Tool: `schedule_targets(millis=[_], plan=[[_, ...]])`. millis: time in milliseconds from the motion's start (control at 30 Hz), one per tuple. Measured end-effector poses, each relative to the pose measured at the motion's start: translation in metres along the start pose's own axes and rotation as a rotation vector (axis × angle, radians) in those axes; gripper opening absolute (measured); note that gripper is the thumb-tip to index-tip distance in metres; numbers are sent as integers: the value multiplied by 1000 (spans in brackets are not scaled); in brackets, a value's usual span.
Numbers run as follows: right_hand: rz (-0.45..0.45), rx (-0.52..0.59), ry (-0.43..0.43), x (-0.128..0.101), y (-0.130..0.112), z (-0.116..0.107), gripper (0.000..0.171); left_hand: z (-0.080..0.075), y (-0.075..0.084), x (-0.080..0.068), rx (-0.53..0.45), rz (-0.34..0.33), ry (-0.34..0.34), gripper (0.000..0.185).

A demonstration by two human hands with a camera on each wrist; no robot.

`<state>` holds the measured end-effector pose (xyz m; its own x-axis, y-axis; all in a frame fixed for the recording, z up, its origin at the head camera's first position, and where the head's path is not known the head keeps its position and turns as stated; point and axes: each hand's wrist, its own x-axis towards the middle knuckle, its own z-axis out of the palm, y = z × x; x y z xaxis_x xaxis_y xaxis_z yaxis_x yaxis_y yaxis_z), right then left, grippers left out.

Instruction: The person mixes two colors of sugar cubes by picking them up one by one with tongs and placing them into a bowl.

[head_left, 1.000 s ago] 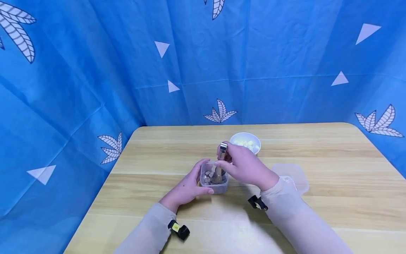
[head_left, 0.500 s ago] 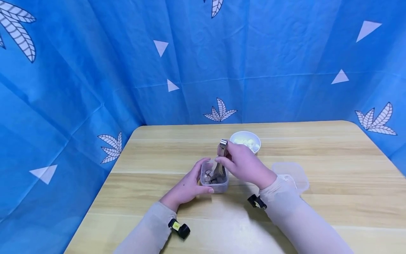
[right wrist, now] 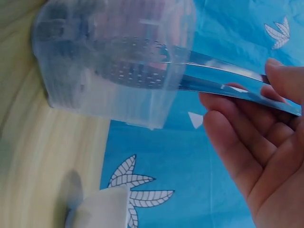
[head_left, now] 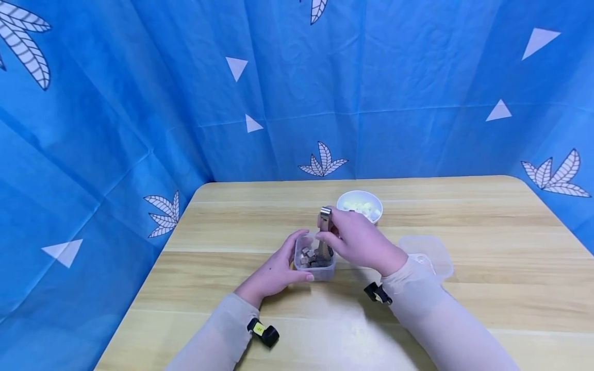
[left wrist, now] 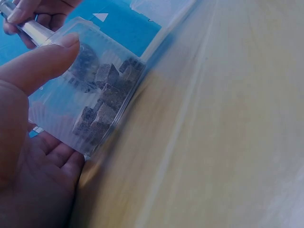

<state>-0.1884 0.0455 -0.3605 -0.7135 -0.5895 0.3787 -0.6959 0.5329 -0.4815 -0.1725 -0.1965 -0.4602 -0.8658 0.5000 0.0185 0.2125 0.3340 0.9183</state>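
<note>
A small clear plastic container (head_left: 315, 264) (left wrist: 90, 90) (right wrist: 114, 61) with several brown cubes (left wrist: 107, 95) stands mid-table. My left hand (head_left: 278, 270) (left wrist: 33, 142) grips its left and near side, thumb (left wrist: 40, 64) on the front wall. My right hand (head_left: 355, 239) (right wrist: 259, 147) pinches metal tongs (head_left: 324, 234) (right wrist: 223, 83), whose perforated tips reach down inside the container among the cubes. Whether the tips hold a cube is hidden.
A white bowl (head_left: 359, 204) (right wrist: 102, 209) with pale pieces stands behind the right hand. A clear lid (head_left: 429, 255) lies flat to the right of the container. The wooden table (head_left: 487, 288) is bordered by a blue patterned cloth backdrop (head_left: 278, 93).
The right hand and tongs have shifted slightly within the container; the tongs stand a little more upright. The left hand keeps its hold on the container.
</note>
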Motion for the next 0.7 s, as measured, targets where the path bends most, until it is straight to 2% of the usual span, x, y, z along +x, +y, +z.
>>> schedule_targets(millis=[233,467,567,700], plan=[[28,120,156,-1,4,-19,10,1,-1,0,-23,-8,3,105],[115,76,390,-5,24,-45,16,1,1,1,-47,-22,11,106],[165,11,429,-7,36,-51,17,2,1,0,-30,-24,14,106],[232,-43,414,-9,46,-55,18,2,0,0,-22,-27,12,106]])
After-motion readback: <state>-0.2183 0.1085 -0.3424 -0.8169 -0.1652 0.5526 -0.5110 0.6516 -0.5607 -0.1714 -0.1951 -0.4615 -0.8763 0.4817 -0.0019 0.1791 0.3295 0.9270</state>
